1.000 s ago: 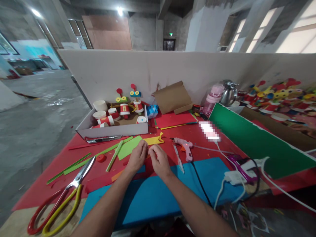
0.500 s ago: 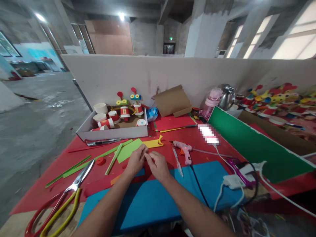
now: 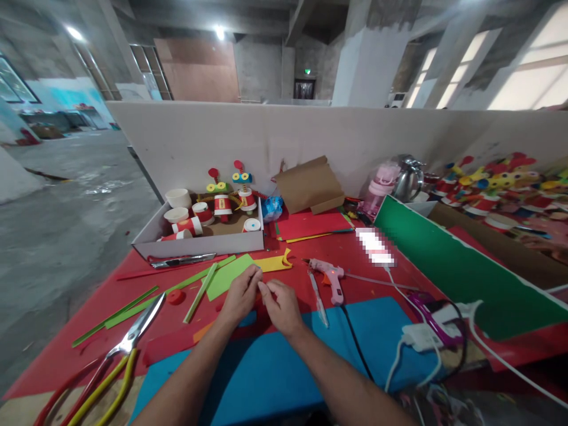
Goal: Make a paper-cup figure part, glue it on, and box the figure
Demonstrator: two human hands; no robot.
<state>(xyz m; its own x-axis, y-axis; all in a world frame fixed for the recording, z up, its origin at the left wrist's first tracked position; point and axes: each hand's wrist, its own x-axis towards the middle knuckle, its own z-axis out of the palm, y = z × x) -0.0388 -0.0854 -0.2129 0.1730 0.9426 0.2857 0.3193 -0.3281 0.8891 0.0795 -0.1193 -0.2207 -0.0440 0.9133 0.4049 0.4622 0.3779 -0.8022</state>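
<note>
My left hand and my right hand meet at the fingertips over the middle of the red table. Both are closed in a pinch; whatever small piece sits between the fingers is too hidden to name. Just beyond my left hand lies a light green paper sheet, with a yellow paper strip touching its right side. To the right of my hands rest a pink glue gun and a pen. Large scissors with red and yellow handles lie at the left, near a red disc.
A white box at the back left holds paper cups and two cup figures. Red sheets and brown cardboard lie behind. Blue foam board covers the front. At the right stand a green panel and a power strip.
My fingertips stay together, shifting slightly, with the right hand turning a little inward against the left. The camera view has tilted slightly. The tools and papers lie as before.
</note>
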